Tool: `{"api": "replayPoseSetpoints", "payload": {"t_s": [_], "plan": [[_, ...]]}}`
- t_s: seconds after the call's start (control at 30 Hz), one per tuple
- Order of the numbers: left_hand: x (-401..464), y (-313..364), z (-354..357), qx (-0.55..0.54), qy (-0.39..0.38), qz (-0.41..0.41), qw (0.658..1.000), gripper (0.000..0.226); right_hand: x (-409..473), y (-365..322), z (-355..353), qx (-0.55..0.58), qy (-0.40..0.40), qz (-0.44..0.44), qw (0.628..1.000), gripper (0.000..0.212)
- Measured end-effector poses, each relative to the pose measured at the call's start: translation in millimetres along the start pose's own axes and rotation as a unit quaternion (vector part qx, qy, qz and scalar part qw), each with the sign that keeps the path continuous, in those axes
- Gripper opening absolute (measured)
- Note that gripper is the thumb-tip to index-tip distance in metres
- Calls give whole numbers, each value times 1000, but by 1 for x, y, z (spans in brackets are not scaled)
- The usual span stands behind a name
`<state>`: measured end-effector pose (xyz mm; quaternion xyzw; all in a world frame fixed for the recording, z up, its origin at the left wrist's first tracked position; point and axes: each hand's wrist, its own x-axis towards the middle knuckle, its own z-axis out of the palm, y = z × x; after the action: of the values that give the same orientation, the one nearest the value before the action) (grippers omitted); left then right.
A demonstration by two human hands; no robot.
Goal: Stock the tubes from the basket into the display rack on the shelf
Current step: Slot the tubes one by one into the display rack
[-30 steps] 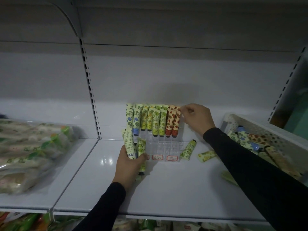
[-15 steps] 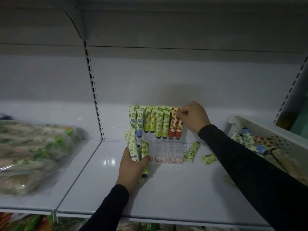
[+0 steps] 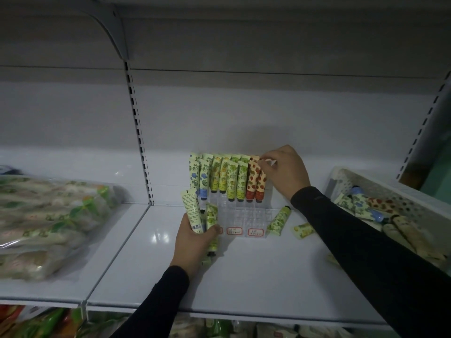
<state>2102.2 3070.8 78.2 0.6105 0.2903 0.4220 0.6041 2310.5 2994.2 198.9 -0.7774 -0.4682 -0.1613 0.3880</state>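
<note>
A clear display rack (image 3: 244,213) stands on the white shelf (image 3: 256,272), its back rows filled with upright blue, yellow, green and red patterned tubes (image 3: 225,176). My right hand (image 3: 284,170) pinches the top of the rightmost red strawberry tube (image 3: 260,185) in the rack. My left hand (image 3: 195,242) grips two tubes in front of the rack's left end: a pale one showing its barcode (image 3: 191,209) and a green one (image 3: 211,222). At the right, the white perforated basket (image 3: 415,189) holds several more tubes.
Two green tubes (image 3: 279,220) (image 3: 303,230) lie loose on the shelf right of the rack. A clear bag of packaged goods (image 3: 48,223) fills the left shelf section. A slotted upright (image 3: 139,142) divides the shelf back. Packaged stock shows on the shelf below.
My right hand has stayed at the red tubes on the rack's right end, its fingers shifting slightly at the tube top. My left hand keeps hold of its two tubes.
</note>
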Motion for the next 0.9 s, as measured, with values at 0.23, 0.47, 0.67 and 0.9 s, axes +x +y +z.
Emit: {"api": "replayPoseSetpoints", "payload": {"t_s": [0.23,0.47,0.67,0.9], "plan": [[-4,10,0,32,-30,8,999,31,-35,-5,-21,7,-48,-27,998,25],[-12,49,21,-11,-174,26,984,29,-68,-29,-20,194,-254,89,943,37],[-16,56,25,-16,-207,4,978,29,-73,-30,-27,363,-303,184,862,32],[-19,49,15,-7,-199,-36,979,27,-70,-17,-28,462,-210,271,818,10]]}}
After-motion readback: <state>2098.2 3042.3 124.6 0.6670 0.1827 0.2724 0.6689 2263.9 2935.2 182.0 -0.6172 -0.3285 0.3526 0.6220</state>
